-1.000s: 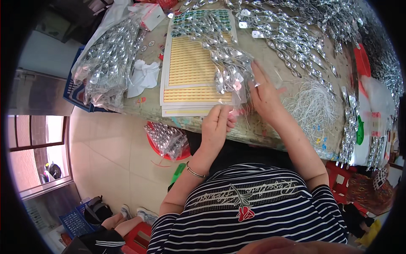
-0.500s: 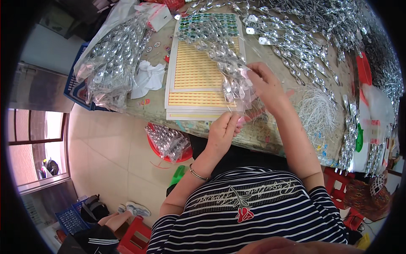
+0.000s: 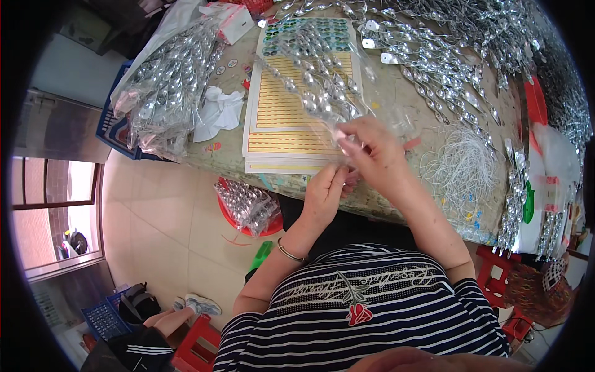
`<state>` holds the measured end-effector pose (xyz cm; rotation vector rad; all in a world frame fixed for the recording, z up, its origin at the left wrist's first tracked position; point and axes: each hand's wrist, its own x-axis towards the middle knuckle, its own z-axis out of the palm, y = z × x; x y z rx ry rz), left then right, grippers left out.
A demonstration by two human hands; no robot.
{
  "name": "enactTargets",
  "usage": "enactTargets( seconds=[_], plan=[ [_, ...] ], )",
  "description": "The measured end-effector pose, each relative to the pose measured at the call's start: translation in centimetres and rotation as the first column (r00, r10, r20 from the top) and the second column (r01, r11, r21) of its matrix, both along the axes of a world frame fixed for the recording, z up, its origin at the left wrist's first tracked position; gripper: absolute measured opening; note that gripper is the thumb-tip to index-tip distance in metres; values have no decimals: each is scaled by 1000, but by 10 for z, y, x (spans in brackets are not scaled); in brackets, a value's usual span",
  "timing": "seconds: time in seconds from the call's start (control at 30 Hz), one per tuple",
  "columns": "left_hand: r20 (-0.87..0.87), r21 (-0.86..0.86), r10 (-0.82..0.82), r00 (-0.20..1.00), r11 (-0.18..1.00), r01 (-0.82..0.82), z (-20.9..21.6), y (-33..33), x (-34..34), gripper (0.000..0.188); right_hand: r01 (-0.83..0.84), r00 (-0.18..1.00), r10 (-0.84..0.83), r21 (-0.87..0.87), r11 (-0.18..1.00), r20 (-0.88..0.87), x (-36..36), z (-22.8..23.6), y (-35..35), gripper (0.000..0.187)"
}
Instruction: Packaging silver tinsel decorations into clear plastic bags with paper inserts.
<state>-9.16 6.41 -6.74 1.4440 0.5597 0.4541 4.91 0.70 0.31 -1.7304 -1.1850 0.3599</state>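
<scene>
A clear plastic bag with twisted silver strips (image 3: 319,102) in it slants over printed sticker sheets (image 3: 288,105) on the table. Around the near end of this bag, my right hand (image 3: 378,152) is closed, slightly blurred by motion. Just below it, my left hand (image 3: 327,189) has thumb and fingers pinched together at the bag's near edge; the fingertips are partly hidden. The sheets lie stacked, with rows of green round stickers at the far end and yellow strips with red lines nearer me.
Bagged silver twists (image 3: 176,87) lean by a blue basket (image 3: 118,133) at left, beside crumpled white tissue (image 3: 220,115). Loose twists (image 3: 446,80) and tangled white thread (image 3: 462,161) lie at right. A red basin (image 3: 232,214) stands on the floor; a seated person's legs (image 3: 176,313) show lower left.
My right hand has come down and left, closer to my left hand, which stays nearly in place. The silver twists in the bag have fanned out and shifted over the sheets.
</scene>
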Motion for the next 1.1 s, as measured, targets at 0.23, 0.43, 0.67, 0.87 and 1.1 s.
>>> enactTargets(
  seconds=[0.23,0.43,0.67,0.87,1.1],
  plan=[
    [55,10,8,998,1000,-8,-5,2,-4,25,-46,976,76,-151,987,202,-5,-24,3,23],
    [-11,32,-45,999,998,46,1,4,-3,28,-62,917,119,-157,986,380,9,-32,17,30],
    [-16,37,-33,999,999,34,-4,2,-8,28,167,875,-212,140,976,436,12,-16,10,27],
    [-26,80,-78,997,994,80,2,2,-5,27,109,929,-51,-140,984,365,37,-30,12,19],
    [-30,75,-62,998,995,64,3,2,-5,27,251,938,-230,-49,967,259,39,-30,3,15]
  ],
)
